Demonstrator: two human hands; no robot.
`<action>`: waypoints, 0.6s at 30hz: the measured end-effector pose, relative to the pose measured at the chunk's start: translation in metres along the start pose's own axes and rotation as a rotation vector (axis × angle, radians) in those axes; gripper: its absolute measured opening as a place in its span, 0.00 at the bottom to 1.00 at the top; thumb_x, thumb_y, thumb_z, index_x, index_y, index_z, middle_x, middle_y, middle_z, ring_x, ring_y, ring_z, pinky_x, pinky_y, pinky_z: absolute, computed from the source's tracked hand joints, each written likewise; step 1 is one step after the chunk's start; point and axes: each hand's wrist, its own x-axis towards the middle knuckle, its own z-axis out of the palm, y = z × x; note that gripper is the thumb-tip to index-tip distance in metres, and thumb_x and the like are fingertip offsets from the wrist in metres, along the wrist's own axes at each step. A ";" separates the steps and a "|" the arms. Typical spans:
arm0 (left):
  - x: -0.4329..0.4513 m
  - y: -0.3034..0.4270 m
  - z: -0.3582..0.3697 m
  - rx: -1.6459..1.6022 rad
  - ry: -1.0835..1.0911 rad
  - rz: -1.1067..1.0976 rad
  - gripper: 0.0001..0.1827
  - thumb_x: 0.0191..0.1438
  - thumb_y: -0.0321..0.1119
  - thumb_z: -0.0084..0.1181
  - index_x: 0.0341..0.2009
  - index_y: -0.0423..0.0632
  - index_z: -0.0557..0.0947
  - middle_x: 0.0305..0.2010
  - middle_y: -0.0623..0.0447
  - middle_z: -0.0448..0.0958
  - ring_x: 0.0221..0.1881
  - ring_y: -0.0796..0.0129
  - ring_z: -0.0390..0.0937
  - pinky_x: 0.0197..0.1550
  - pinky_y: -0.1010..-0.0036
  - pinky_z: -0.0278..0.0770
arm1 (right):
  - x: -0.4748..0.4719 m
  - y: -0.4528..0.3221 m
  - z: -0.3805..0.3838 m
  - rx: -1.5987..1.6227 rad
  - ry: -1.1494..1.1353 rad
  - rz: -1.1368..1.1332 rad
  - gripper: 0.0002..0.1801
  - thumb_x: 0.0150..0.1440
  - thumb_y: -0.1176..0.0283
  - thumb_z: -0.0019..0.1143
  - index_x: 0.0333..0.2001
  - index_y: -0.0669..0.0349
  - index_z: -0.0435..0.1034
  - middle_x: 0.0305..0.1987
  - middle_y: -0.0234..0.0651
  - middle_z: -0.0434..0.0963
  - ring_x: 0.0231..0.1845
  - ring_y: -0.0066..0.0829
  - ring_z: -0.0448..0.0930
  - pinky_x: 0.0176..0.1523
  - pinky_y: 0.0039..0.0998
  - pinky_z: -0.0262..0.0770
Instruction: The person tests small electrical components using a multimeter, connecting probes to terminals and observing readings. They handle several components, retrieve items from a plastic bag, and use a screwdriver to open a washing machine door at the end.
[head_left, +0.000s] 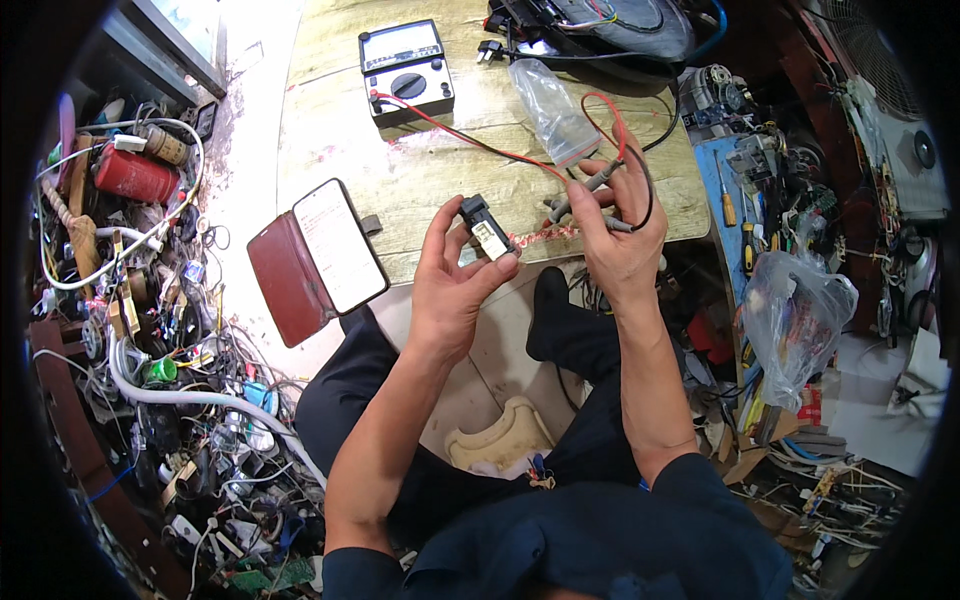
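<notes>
Between the thumb and fingers of my left hand (450, 300) is a small black component (486, 229) with a cream-coloured face, held above the table's near edge. My right hand (619, 225) grips two multimeter test probes (598, 180), grey-bodied, one on a red lead and one on a black lead. The probe tips point left toward the component, apart from it. Both leads run across the table to an analog multimeter (407, 71) with a large dial. A clear plastic zip bag (551, 109) lies beyond my right hand.
A phone (341, 244) in an open brown flip case lies at the table's (322, 135) left edge. A black appliance with a plug (600, 37) sits at the far right. Screwdrivers (727, 199) rest on a blue surface. Heaped cables and parts (217, 442) fill the left.
</notes>
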 end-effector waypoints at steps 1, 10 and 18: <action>0.000 0.001 0.001 -0.017 0.001 -0.007 0.51 0.58 0.21 0.65 0.77 0.48 0.46 0.67 0.38 0.64 0.57 0.50 0.81 0.57 0.62 0.84 | 0.000 0.003 -0.001 -0.005 0.004 -0.027 0.38 0.58 0.81 0.64 0.71 0.69 0.59 0.42 0.40 0.84 0.34 0.19 0.82 0.37 0.20 0.80; 0.001 0.003 -0.003 -0.298 -0.100 -0.138 0.47 0.62 0.36 0.65 0.77 0.53 0.49 0.64 0.44 0.70 0.59 0.50 0.80 0.59 0.57 0.83 | 0.002 0.006 -0.006 -0.142 0.012 0.020 0.31 0.59 0.77 0.63 0.65 0.73 0.65 0.38 0.37 0.82 0.28 0.15 0.77 0.31 0.21 0.76; 0.004 -0.006 -0.004 -0.369 -0.143 -0.125 0.44 0.61 0.43 0.66 0.73 0.52 0.54 0.62 0.46 0.73 0.58 0.46 0.80 0.60 0.54 0.82 | 0.005 0.010 -0.003 -0.124 0.041 0.027 0.36 0.56 0.76 0.67 0.66 0.75 0.62 0.33 0.36 0.83 0.28 0.18 0.77 0.33 0.21 0.76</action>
